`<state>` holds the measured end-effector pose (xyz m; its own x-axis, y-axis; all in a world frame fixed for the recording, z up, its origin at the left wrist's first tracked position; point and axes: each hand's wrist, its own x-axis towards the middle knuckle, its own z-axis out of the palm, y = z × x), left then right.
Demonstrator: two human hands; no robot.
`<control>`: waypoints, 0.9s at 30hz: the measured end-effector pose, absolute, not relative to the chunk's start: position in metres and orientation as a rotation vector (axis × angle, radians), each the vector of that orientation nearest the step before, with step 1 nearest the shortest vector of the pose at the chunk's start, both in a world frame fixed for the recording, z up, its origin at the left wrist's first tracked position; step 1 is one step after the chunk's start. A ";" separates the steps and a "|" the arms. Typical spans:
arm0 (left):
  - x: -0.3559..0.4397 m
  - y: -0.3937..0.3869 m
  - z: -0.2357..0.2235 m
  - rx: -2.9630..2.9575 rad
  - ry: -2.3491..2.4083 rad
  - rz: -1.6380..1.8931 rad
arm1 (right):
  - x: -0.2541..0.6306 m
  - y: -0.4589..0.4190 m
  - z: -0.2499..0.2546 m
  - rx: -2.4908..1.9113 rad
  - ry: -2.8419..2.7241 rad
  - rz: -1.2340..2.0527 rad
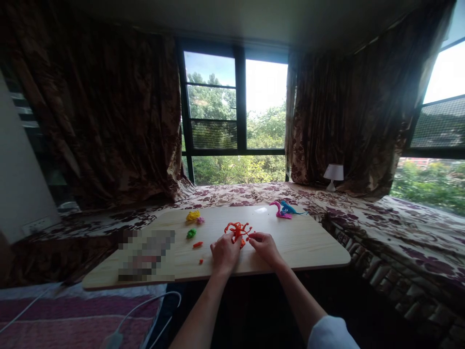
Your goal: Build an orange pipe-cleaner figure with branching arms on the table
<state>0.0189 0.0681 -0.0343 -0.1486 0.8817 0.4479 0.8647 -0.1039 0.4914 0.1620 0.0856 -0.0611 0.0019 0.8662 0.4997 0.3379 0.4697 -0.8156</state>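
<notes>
An orange-red clay figure (238,229) with several thin, curling arms stands at the middle of the table's near side. My left hand (225,253) is closed around its lower part, and the fingers hide some of the base. From the other side, my right hand (267,248) pinches a small bit of orange-red clay (247,239) at the figure's right edge. Whether that bit is joined to an arm I cannot tell. Left of my hands lie an orange-red clay strip (197,245) and a small orange clay lump (201,261).
On the pale wooden table (301,247) lie yellow clay (193,215), pink clay (200,220) and green clay (191,233). Pink (281,211) and blue (288,208) clay figures stand at the back right. A blurred-out flat item (147,257) is at left; a lamp (333,172) stands beyond.
</notes>
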 end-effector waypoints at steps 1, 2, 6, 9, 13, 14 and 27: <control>0.018 0.069 -0.033 2.027 2.087 1.102 | 0.162 0.085 -0.061 -1.076 -1.571 0.572; 0.017 0.070 -0.031 2.018 2.089 1.093 | 0.162 0.085 -0.061 -1.076 -1.564 0.566; 0.010 0.079 -0.022 1.986 2.117 1.029 | 0.163 0.085 -0.060 -1.078 -1.538 0.547; 0.005 0.083 -0.020 1.993 2.131 0.996 | 0.163 0.085 -0.061 -1.083 -1.530 0.545; 0.003 0.081 -0.022 1.976 2.153 1.009 | 0.163 0.085 -0.060 -1.099 -1.506 0.534; 0.003 0.079 -0.022 1.970 2.155 1.012 | 0.164 0.085 -0.060 -1.107 -1.494 0.529; -0.109 0.015 -0.049 1.926 2.187 1.355 | 0.177 0.097 -0.062 -1.381 -1.412 0.381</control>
